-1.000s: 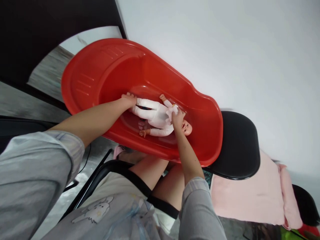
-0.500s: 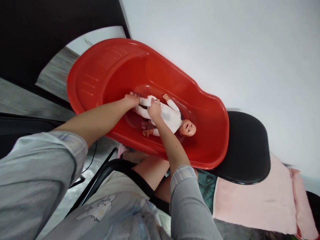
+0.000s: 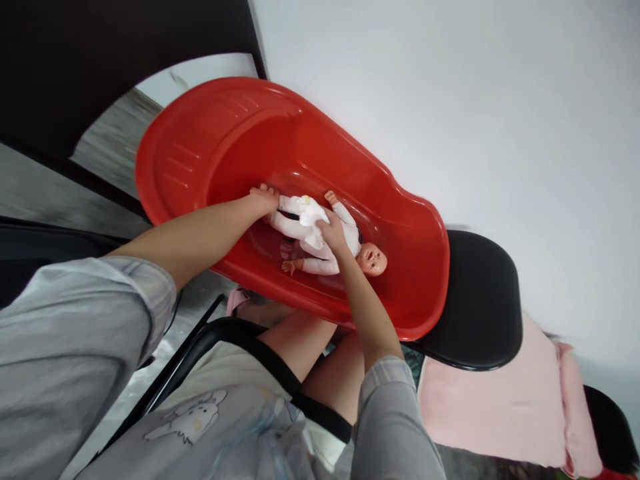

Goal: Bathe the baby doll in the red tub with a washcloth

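Observation:
A baby doll (image 3: 373,259) with a white body lies on its back in a red tub (image 3: 423,267), its head toward the right. My left hand (image 3: 265,199) is closed around the doll's lower leg or foot at the left. Over the doll's belly, my right hand (image 3: 333,231) grips a white cloth (image 3: 312,217) with a small yellow mark. One doll hand points up toward the tub's far wall, the other lies near the close wall. My fingers partly hide the cloth's edge and the doll's feet.
A black seat (image 3: 480,300) stands at the tub's right end, beside a pink cloth (image 3: 495,407). Behind the tub rises a white wall (image 3: 450,100). My legs and a black-framed chair (image 3: 235,328) are below the near rim.
My right hand has moved to the right, toward the doll's chest, with the white cloth now spread more over the belly. My left hand stays at the doll's feet.

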The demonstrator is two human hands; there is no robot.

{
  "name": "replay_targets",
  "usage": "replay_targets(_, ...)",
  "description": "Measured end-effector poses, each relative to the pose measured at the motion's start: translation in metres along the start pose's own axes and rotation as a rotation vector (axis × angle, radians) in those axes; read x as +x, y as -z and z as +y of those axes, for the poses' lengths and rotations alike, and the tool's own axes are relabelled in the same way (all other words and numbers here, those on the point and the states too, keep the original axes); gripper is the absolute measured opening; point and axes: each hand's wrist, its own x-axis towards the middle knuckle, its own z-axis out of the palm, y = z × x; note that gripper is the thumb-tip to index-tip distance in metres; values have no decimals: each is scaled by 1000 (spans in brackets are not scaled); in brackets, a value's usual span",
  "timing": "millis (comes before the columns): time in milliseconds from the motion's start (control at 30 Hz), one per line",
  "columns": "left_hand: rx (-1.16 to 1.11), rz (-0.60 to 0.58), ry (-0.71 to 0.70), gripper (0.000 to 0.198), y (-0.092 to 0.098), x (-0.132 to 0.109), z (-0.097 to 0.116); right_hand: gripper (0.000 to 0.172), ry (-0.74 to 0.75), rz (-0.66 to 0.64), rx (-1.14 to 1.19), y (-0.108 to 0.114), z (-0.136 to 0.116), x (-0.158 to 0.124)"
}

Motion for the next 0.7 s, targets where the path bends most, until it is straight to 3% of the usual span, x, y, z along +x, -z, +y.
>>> replay_targets(100, 108, -58, 25, 108, 8, -10, 6, 66, -93, 156, -154, 26, 25, -33)
replay_targets(167, 112, -58, 17, 104, 11, -14, 9, 69, -183, 189, -275, 34, 43, -53)
replay_targets(333, 86, -65, 31, 103, 13, -17, 10, 74, -256, 36, -441, 21, 66, -70)
replay_targets(433, 67, -57, 26, 104, 14, -18, 10, 75, -185, -44, -372, -2, 53, -55)
replay_targets(700, 106, -52, 33, 106, 8, -10, 5, 65, 73, -211, -263, -76, -23, 12)
